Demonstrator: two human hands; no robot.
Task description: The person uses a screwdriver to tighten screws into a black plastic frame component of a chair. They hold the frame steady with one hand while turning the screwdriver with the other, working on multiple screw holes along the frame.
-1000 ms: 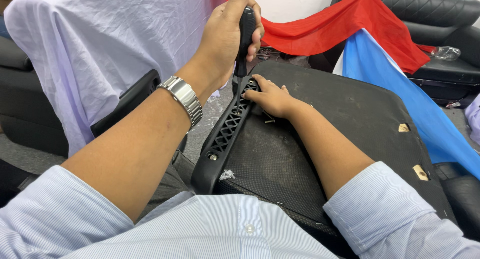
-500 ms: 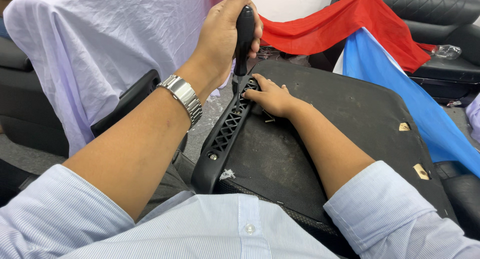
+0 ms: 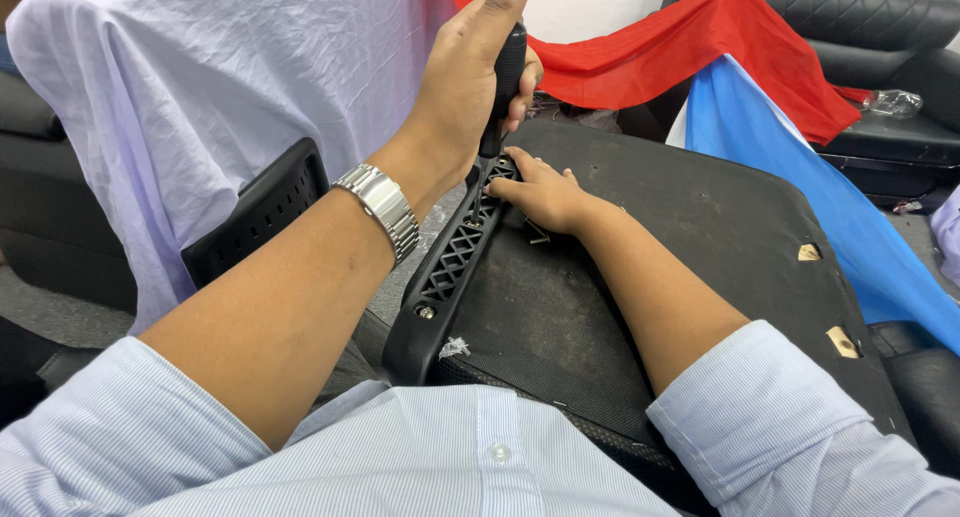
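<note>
**Upturned chair seat, armrest bracket under a hand tool: change over the last second, and how each piece lies**

1. Chair seat underside (image 3: pixel 700 247): broad, dark, fabric-faced panel lying flat across the person's lap, running from the lower middle away to the upper right. It has not shifted since the earlier views.

2. Latticed black bracket (image 3: pixel 450 267): bolted along the seat's left edge. Its long axis runs from the near rounded end, low in the centre, up and slightly rightward to the far end, which lies under the hands. Position unchanged.

3. Black-handled tool (image 3: pixel 503 82): probably a screwdriver, though its tip is hidden. It stands nearly upright, handle up, shaft pointing down at the bracket's far end. Against the earlier views it sits at the same fixing with barely any change of tilt, so work on that single fastener seems to be continuing.

4. Left hand (image 3: pixel 465 87): fingers wrapped and clamped round the tool handle, thumb raised along it; the grip is as before. A metal watch (image 3: pixel 380 209) sits on the wrist.

5. Right hand (image 3: pixel 540 192): palm down, fingers close together, pressing on the bracket's far end beside the tool shaft. It grasps nothing and has not moved.
</note>
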